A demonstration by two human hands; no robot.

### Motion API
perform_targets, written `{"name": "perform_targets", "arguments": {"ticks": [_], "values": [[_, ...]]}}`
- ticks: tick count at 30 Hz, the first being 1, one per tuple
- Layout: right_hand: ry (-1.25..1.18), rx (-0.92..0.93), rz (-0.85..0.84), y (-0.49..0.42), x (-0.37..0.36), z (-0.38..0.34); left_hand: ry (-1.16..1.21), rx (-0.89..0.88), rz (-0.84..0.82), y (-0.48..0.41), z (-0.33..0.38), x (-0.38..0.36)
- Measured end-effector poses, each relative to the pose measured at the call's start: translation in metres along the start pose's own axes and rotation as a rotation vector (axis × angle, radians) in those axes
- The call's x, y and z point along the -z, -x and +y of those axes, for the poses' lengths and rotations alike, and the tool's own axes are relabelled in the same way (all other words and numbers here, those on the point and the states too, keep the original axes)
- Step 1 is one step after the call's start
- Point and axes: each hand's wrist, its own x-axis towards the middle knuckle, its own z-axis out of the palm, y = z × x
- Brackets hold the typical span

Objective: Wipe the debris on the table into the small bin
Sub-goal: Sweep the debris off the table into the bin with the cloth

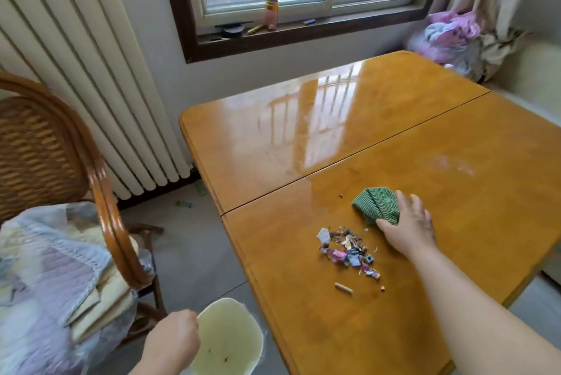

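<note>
A heap of coloured paper scraps and crumbs, the debris, lies on the glossy wooden table near its left edge. A small tan stick lies just in front of the heap. My right hand holds a folded green striped cloth flat on the table, just behind and right of the debris. The small pale bin hangs below the table's left edge; my left hand grips its rim. A few dark specks lie inside the bin.
A wicker chair with folded bedding stands on the left. A white radiator covers the wall behind it. The window sill holds a can and small items. Bundled cloth sits past the table's far right corner.
</note>
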Motion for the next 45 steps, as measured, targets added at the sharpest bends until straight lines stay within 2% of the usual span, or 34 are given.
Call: {"name": "perform_targets", "arguments": {"ticks": [4,6,9,13,15,18,23,25,27,29,30,35,40,42,45], "values": [[0.05,0.017,-0.189,-0.04,-0.022,-0.001,0.016,0.032,-0.006,-0.01,0.011,-0.009],[0.044,0.008,-0.112,-0.053,-0.025,0.0,0.03,0.048,-0.016,-0.015,0.015,-0.009],[-0.117,-0.031,0.096,-0.079,-0.019,-0.003,0.026,0.068,-0.031,-0.024,0.02,-0.008],[-0.078,0.038,-0.001,-0.091,-0.036,-0.026,0.017,0.08,-0.04,-0.037,0.027,-0.01],[-0.062,0.115,0.0,-0.08,-0.052,-0.043,-0.012,0.08,-0.048,-0.042,0.034,-0.009],[-0.126,0.325,-0.018,-0.046,-0.07,-0.067,-0.065,0.079,-0.051,-0.046,0.048,-0.005],[-0.26,0.533,-0.126,-0.011,-0.062,-0.062,-0.125,0.063,-0.058,-0.048,0.067,-0.001],[-0.323,0.451,0.017,-0.022,-0.041,-0.041,-0.135,0.045,-0.053,-0.051,0.068,-0.001],[-0.26,0.242,0.138,-0.04,-0.021,-0.007,-0.139,0.037,-0.049,-0.054,0.066,-0.003],[-0.111,0.013,0.088,-0.04,-0.017,0.024,-0.148,0.016,-0.064,-0.056,0.064,-0.006],[-0.07,-0.033,0.052,-0.033,-0.023,0.03,-0.15,0.007,-0.072,-0.057,0.065,-0.008],[-0.139,0.047,0.13,0.038,-0.074,-0.01,-0.163,-0.081,-0.11,-0.065,0.066,-0.009],[-0.255,-0.09,0.192,0.097,-0.105,-0.064,-0.144,-0.142,-0.132,-0.069,0.06,0.001],[-0.413,-0.135,0.219,0.11,-0.106,-0.08,-0.144,-0.171,-0.15,-0.071,0.057,0.005],[-0.552,-0.288,0.427,0.117,-0.083,-0.066,-0.145,-0.216,-0.179,-0.075,0.055,0.01]]}}
